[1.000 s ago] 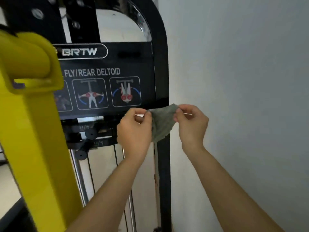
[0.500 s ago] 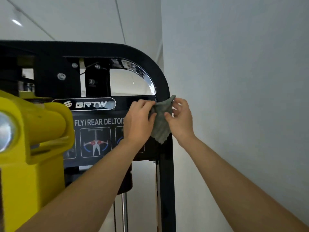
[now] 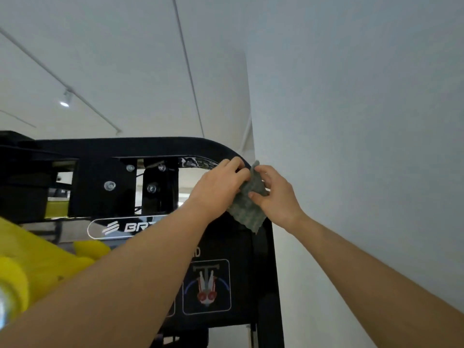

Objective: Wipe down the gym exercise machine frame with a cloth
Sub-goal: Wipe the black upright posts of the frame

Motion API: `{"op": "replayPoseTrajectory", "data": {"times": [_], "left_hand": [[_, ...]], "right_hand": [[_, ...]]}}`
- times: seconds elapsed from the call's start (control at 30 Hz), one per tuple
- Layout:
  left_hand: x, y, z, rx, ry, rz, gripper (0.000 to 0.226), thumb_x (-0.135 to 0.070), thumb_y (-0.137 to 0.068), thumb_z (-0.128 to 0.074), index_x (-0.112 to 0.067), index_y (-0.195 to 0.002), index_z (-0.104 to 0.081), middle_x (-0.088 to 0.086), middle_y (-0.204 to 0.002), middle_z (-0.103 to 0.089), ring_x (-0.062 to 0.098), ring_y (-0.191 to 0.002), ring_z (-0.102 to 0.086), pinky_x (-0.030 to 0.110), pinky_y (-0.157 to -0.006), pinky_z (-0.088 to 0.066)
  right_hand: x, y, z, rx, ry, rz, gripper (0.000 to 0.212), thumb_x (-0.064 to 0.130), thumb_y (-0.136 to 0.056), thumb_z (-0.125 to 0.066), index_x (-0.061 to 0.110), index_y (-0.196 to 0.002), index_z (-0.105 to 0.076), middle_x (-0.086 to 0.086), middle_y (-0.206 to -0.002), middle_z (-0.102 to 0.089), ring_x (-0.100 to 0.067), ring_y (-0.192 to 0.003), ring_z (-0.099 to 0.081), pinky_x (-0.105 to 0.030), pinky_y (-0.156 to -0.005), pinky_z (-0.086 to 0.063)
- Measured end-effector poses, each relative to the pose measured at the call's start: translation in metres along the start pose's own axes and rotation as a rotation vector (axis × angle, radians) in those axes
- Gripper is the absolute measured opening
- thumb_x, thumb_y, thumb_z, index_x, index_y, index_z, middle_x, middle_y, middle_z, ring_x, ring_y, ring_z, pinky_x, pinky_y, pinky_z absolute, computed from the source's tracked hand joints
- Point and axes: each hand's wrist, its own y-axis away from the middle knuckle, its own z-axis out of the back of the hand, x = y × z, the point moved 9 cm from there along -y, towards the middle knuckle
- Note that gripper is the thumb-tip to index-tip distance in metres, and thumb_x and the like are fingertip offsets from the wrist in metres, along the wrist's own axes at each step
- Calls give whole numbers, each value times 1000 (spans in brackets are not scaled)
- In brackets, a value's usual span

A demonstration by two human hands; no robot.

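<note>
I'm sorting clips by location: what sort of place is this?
Probably a gym: a black metal exercise machine frame bears a dark placard with a muscle diagram and a brand logo, and a bright yellow machine arm stands beside it.

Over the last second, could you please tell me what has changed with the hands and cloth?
The left hand and right hand carried the cloth up the black frame, from the lower edge of the exercise chart to the frame's rounded top right corner. Unchanged: both hands pinch the cloth between them.
</note>
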Motion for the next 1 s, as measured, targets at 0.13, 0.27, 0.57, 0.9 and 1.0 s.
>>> {"op": "replayPoseTrajectory", "data": {"times": [0.13, 0.27, 0.57, 0.9, 1.0], "left_hand": [[13, -14, 9, 70, -65, -149, 36, -20, -81, -78, -17, -113, -62, 4, -113, -55, 24, -99, -52, 41, -73, -54], [43, -27, 22, 166, -132, -181, 38, -45, -95, -61, -23, -126, -60, 2, -121, -52, 22, -110, -50, 34, -84, -46], [73, -25, 48, -42, -224, -121, 57, -59, -99, -32, -25, -107, -77, 2, -92, -59, 25, -79, -56, 39, -67, -50], [117, -39, 51, 248, -539, 165, 66, -72, -95, -18, -36, -135, -56, -1, -128, -59, 22, -115, -53, 39, -88, -42], [121, -43, 59, 244, -559, 139, 64, -66, -98, -26, -35, -155, -27, 1, -144, -50, 24, -125, -51, 40, -97, -43]], "right_hand": [[10, -21, 1, 48, 46, 19, 61, 14, -84, -78, 24, -138, -53, 3, -130, -65, -18, -116, -63, -41, -100, -53], [18, -38, -3, 138, 40, 36, 58, 17, -87, -77, 25, -140, -55, 5, -131, -63, -17, -116, -62, -37, -99, -54], [37, -66, -21, 258, 93, 104, 71, 23, -80, -83, 29, -143, -53, 9, -120, -62, -7, -105, -61, -31, -96, -54], [44, -82, -26, 362, 196, 50, 50, 31, -80, -84, 19, -121, -57, 1, -123, -63, -18, -104, -65, -39, -94, -56], [45, -90, -20, 387, 279, 73, 46, 37, -80, -83, 19, -119, -69, -1, -122, -64, -16, -91, -68, -37, -91, -56]]}}
